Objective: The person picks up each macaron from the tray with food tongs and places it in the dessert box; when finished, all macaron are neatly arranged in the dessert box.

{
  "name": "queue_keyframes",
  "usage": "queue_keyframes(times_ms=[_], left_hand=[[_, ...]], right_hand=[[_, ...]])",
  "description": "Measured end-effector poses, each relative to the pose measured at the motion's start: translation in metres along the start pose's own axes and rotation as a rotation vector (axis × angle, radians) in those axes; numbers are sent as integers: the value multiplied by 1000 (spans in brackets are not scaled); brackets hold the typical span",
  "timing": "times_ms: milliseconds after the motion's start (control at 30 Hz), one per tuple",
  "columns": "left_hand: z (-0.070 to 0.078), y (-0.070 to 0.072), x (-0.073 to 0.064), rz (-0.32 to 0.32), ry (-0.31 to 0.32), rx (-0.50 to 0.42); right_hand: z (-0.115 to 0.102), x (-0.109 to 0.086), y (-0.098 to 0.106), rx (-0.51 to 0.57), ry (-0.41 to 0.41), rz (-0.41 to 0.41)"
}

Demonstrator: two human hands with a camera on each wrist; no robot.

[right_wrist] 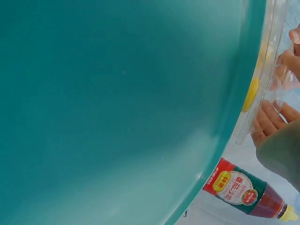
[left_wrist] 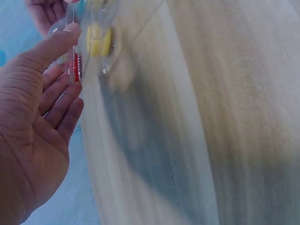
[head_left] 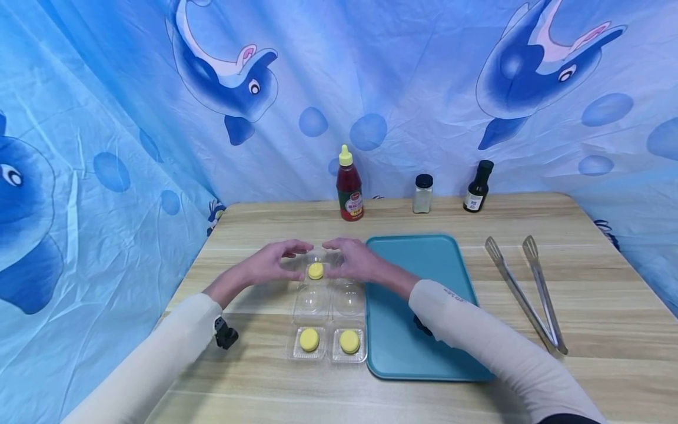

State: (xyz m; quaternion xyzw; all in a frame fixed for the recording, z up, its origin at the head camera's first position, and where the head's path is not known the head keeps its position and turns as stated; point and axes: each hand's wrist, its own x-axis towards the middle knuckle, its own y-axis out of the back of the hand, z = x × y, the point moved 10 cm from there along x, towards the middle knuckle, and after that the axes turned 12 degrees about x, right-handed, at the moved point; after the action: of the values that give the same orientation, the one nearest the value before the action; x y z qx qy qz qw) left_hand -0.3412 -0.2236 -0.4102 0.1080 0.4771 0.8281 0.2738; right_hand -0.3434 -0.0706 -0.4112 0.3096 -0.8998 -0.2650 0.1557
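Note:
Both hands are at a clear plastic box [head_left: 316, 257] with a round yellow piece [head_left: 315, 271], which looks like a macaron. My left hand [head_left: 275, 262] is at its left side. In the left wrist view, thumb [left_wrist: 58, 44] and fingertips pinch the clear plastic edge. From the right, my right hand [head_left: 352, 259] curls about the same box; in the right wrist view, its fingers [right_wrist: 269, 121] lie against the clear plastic, partly hidden by the tray. Nearer stand two open boxes, each holding a yellow piece [head_left: 309, 340], with domed lids [head_left: 311, 300] folded back.
A teal tray [head_left: 418, 359] lies right of the boxes, under the right forearm. Metal tongs [head_left: 521, 294] rest spread open further right. Along the back stand a ketchup bottle [head_left: 350, 191], a small black-capped jar [head_left: 422, 194] and a dark sauce bottle [head_left: 478, 187].

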Motion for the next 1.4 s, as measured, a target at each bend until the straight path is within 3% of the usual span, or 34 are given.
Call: queue_keyframes(times_ms=[533,767,1400], left_hand=[[2,-4,-4,-1,-63,127],[2,-3,-4,2,-34,134],[7,-3,-2,-13,-26,162]], right_hand=[[0,2,-8,-100,-27,-2],[-3,2,-7,-125,-15,6],[3,0,-9,-125,-74,13]])
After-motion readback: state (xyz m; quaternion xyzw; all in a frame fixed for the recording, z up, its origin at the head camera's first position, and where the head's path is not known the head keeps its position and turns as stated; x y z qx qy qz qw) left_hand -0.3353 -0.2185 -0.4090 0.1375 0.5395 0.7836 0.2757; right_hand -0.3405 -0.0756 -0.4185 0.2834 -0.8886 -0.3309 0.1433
